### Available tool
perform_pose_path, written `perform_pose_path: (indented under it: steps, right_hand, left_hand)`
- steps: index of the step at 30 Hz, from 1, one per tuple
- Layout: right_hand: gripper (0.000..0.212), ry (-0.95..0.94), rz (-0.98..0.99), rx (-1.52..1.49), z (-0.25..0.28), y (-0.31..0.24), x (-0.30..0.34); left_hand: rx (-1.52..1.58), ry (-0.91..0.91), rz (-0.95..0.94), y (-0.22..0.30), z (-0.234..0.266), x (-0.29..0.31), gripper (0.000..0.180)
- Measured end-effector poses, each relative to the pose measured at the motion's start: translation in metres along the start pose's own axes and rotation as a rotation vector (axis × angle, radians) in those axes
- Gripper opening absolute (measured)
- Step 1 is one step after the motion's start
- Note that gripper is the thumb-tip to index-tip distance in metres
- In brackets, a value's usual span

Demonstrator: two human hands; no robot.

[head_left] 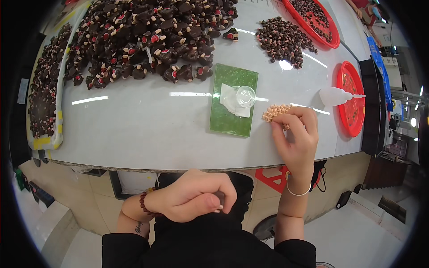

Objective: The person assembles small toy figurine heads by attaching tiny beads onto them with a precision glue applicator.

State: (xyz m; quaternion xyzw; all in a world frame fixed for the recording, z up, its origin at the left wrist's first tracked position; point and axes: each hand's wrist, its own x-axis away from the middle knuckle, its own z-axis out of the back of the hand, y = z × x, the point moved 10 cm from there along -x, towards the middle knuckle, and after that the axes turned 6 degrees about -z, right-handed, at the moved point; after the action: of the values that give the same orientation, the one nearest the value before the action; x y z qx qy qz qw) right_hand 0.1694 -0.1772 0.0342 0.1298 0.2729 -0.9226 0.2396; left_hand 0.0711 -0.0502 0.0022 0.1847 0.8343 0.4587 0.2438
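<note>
My left hand is closed in front of my body, below the table's front edge. Between its thumb and curled forefinger sits a small dark brown piece with pale bits at its lower end; most of it is hidden. On the table, my right hand reaches to a little heap of tan pieces. Its thumb and forefinger are bent together at the heap's near side, and whatever they pinch is too small to make out. Left of the heap lies a green board bearing a white tissue and a small clear cup.
A large pile of dark brown pieces with red and cream parts covers the back left. Similar pieces fill a long tray. Farther right are a heap of small dark bits, two red trays and a white squeeze bottle.
</note>
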Motion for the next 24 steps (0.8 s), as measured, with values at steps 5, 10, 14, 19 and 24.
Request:
perform_pose_path:
  steps: [5,10,14,19,24]
  right_hand:
    - [0.014,0.107,-0.24,-0.672,0.015,0.011,0.017]
    - [0.014,0.063,-0.174,-1.163,0.023,-0.016,0.012]
    - [0.009,-0.128,-0.261,-1.21,0.006,-0.025,0.002]
    - [0.011,-0.166,-0.217,-1.202,0.006,-0.025,-0.007]
    - [0.01,-0.352,-0.143,-1.18,0.004,-0.051,-0.001]
  left_hand:
    - [0.056,0.131,0.014,0.002,0.004,-0.009,0.012]
    - [0.367,0.231,-0.12,-0.008,0.01,0.003,0.01]
    - [0.512,0.278,-0.123,-0.01,0.019,0.003,0.015]
    - [0.465,0.309,-0.1,-0.005,0.025,0.001,0.012]
    - [0.158,0.307,-0.076,0.003,0.024,0.004,0.016]
